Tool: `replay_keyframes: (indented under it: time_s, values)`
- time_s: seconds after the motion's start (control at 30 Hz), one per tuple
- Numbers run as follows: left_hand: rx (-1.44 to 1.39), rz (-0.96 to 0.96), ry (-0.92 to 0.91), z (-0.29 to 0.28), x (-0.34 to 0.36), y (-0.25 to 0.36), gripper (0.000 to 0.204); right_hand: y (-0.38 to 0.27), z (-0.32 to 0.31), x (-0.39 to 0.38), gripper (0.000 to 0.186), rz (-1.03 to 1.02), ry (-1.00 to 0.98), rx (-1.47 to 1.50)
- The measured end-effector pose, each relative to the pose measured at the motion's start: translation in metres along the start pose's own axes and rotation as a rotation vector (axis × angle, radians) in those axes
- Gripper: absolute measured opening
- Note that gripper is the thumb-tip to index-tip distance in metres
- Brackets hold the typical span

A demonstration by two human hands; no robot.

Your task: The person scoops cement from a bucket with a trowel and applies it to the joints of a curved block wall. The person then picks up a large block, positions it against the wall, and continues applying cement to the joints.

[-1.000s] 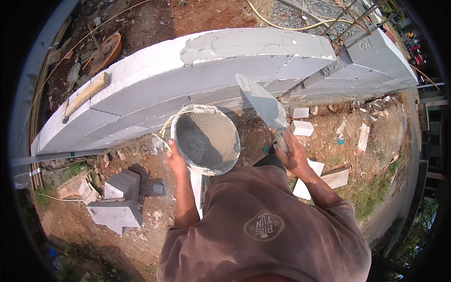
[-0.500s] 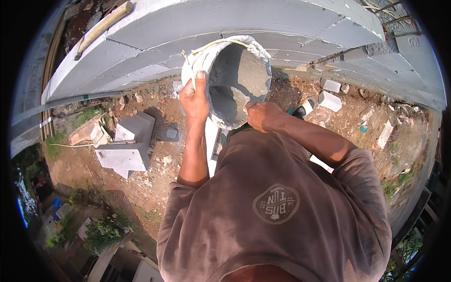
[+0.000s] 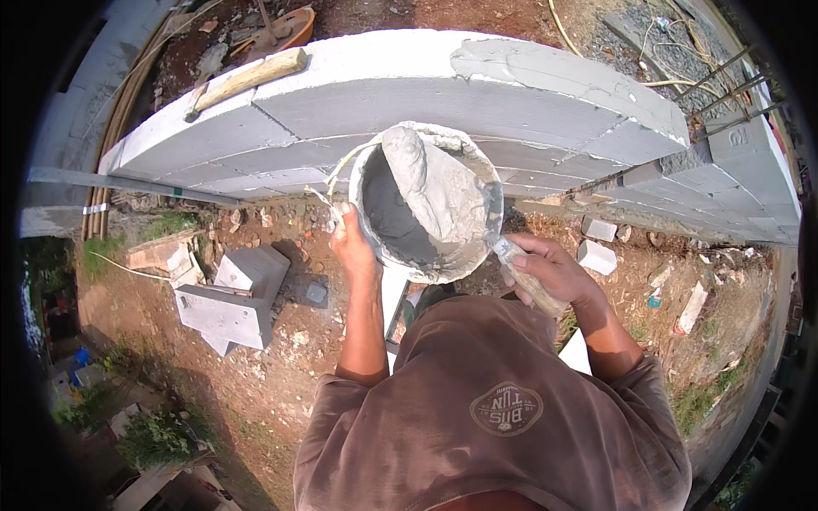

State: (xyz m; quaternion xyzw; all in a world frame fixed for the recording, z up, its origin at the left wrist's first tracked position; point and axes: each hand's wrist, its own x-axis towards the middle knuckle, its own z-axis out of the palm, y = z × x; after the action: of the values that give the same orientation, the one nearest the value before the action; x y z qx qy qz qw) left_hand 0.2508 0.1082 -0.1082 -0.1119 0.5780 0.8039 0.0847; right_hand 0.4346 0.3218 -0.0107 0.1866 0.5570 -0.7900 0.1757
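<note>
In front of my body my left hand (image 3: pixel 352 244) grips the near left side of a round white bucket (image 3: pixel 358 209) crusted with grey mortar. My right hand (image 3: pixel 555 271) is closed round the mortar-smeared handle of a trowel (image 3: pixel 537 281) at the bucket's near right rim. A thick heap of wet mortar (image 3: pixel 422 183) rises across the bucket's mouth on the trowel's side, and hides the blade. Beyond the bucket runs a wall of pale blocks (image 3: pixel 358 106), with a layer of grey mortar (image 3: pixel 554 68) spread over its top right part.
A wooden-handled tool (image 3: pixel 256 78) lies on the wall's top at left. Pale blocks (image 3: pixel 226 302) are piled on the rubble-strewn ground (image 3: pixel 281 375) at left, and smaller block pieces (image 3: pixel 596 257) lie at right. Steel bars (image 3: pixel 724 81) stick out near the wall's right end.
The bucket has tipped more upright toward me. My right hand has drawn back to the right, with the trowel handle now showing. A heap of mortar has risen in the bucket's mouth.
</note>
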Motion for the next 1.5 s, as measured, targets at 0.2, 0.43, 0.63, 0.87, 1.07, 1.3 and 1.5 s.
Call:
replay_keyframes:
  time_s: [0.2, 0.43, 0.63, 0.87, 1.07, 1.3, 1.5]
  values:
    - [0.177, 0.005, 0.087, -0.013, -0.005, -0.017, 0.036, -0.064, -0.031, 0.035, 0.047, -0.626, 0.597, -1.152]
    - [0.187, 0.004, 0.159, -0.045, -0.009, -0.031, 0.036, -0.027, -0.023, 0.088, 0.053, -0.581, 0.796, -1.441]
    - [0.185, -0.039, 0.236, -0.056, -0.010, -0.031, 0.036, -0.050, -0.004, 0.044, 0.056, -0.486, 0.705, -1.441]
    - [0.244, -0.029, 0.153, -0.077, -0.002, -0.045, 0.039, -0.101, -0.044, 0.061, 0.057, -0.306, 0.860, -1.743]
    - [0.269, -0.010, 0.234, -0.070, 0.001, -0.048, 0.039, -0.073, -0.067, 0.033, 0.059, -0.293, 0.936, -1.424]
    - [0.229, -0.039, 0.247, -0.064, -0.001, -0.040, 0.039, -0.070, 0.030, 0.089, 0.059, -0.310, 0.763, -1.285]
    - [0.239, 0.002, 0.277, -0.068, 0.003, -0.035, 0.039, -0.027, 0.051, 0.118, 0.054, -0.470, 0.660, -1.447]
